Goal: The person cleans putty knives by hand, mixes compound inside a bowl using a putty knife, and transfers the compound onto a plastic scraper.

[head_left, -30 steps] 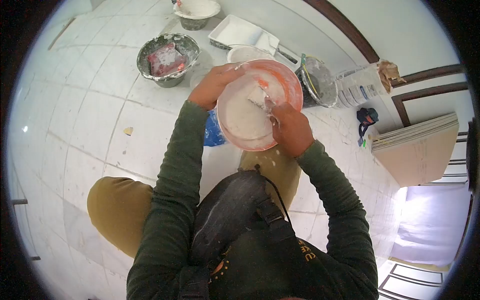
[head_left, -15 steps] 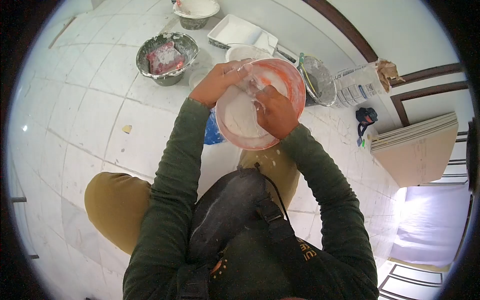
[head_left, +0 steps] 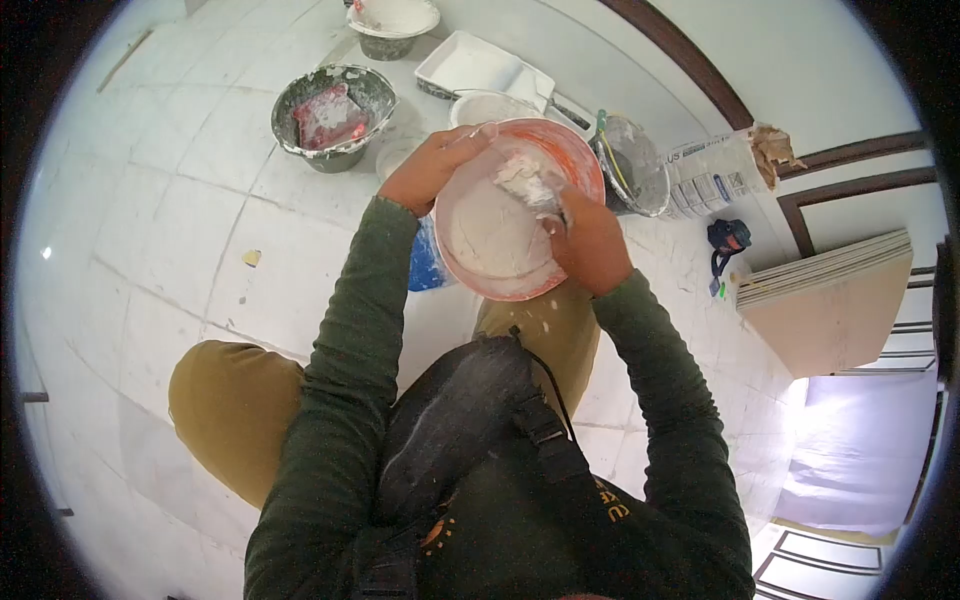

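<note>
A round orange-red bowl [head_left: 590, 170] is tilted toward me above my knee, with smooth white paste [head_left: 492, 235] covering much of its inside. My left hand [head_left: 437, 170] is closed on its upper left rim, thumb over the edge. Over the right side of the bowl, my right hand [head_left: 592, 238] is closed around what looks like a putty knife [head_left: 548, 197], its blade mostly hidden under white paste. A lump of thick paste [head_left: 520, 175] sits at the blade's end, near the bowl's upper wall.
Beyond the bowl stand a dark bucket [head_left: 335, 160] with a red paste-smeared tool inside, another bucket [head_left: 388, 45], a white paint tray [head_left: 470, 65] and a grey bucket [head_left: 650, 185]. A paper sack [head_left: 710, 175] lies by the wall. Stacked boards [head_left: 830, 300] lean at right.
My right hand has moved right and slightly down, away from my left hand, uncovering the lump of paste and the tool. My left hand still holds the rim.
</note>
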A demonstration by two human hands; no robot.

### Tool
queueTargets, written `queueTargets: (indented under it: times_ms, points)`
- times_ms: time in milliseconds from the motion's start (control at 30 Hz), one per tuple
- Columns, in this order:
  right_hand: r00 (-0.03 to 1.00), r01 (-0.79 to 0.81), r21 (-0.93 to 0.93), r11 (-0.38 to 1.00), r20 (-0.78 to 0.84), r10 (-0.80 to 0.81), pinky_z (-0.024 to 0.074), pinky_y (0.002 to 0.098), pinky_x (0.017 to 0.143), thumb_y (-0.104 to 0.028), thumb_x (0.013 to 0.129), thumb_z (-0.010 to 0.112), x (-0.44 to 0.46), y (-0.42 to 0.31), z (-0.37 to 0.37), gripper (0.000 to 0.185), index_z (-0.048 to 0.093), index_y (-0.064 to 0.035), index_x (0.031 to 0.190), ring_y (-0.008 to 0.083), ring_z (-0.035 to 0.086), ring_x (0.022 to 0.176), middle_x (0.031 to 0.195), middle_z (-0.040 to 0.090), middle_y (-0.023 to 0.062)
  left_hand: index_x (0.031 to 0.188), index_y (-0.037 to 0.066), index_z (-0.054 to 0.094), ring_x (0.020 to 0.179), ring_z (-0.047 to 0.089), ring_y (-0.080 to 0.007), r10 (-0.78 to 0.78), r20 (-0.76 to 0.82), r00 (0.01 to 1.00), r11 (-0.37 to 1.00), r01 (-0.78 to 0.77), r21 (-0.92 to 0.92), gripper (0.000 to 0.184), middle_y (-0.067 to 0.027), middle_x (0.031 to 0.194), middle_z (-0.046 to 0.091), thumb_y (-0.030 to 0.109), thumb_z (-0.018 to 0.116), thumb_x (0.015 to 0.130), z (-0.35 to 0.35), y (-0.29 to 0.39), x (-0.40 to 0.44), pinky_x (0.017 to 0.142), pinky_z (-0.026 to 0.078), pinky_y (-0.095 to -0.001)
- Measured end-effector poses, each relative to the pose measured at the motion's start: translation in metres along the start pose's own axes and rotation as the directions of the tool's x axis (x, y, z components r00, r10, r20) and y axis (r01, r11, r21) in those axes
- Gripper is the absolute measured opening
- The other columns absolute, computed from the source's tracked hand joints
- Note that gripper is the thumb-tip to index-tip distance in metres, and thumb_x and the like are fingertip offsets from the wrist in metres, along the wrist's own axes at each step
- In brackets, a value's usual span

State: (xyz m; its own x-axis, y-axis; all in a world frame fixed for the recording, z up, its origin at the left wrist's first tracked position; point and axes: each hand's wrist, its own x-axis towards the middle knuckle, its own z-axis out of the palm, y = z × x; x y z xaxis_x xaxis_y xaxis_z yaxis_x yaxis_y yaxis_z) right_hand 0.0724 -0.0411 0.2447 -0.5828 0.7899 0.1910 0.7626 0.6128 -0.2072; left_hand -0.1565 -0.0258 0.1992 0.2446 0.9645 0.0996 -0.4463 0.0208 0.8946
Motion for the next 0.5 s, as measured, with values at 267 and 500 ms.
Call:
queueTargets:
  times_ms: [267, 500]
  points:
    - [0.955, 0.213, -0.089, 0.973, -0.193, -0.226, 0.0465, 0.0424, 0.076, -0.007, 0.075, 0.06, 0.022, 0.007, -0.003, 0.041, 0.052, -0.0024, 0.115, 0.0387, 0.059, 0.087, 0.095, 0.06, 0.023, 0.116, -0.003, 0.055, 0.092, 0.056, -0.014, 0.0, 0.014, 1.0, 1.0, 0.0, 0.013, 0.05, -0.0089, 0.104, 0.061, 0.04, 0.053, 0.09, 0.005, 0.0, 0.002, 0.08, 0.047, -0.0274]
    - [0.97, 0.215, 0.086, 0.973, -0.132, -0.203, 0.0465, 0.0431, 0.072, -0.011, 0.077, 0.059, 0.031, 0.006, 0.012, 0.034, 0.054, -0.0025, 0.11, 0.038, 0.059, 0.084, 0.088, 0.061, 0.0226, 0.115, -0.002, 0.057, 0.094, 0.055, -0.0142, 0.094, 0.048, 0.994, 0.992, -0.098, 0.074, 0.048, -0.0093, 0.105, 0.06, 0.037, 0.055, 0.089, 0.015, 0.012, -0.005, 0.083, 0.045, -0.0263]
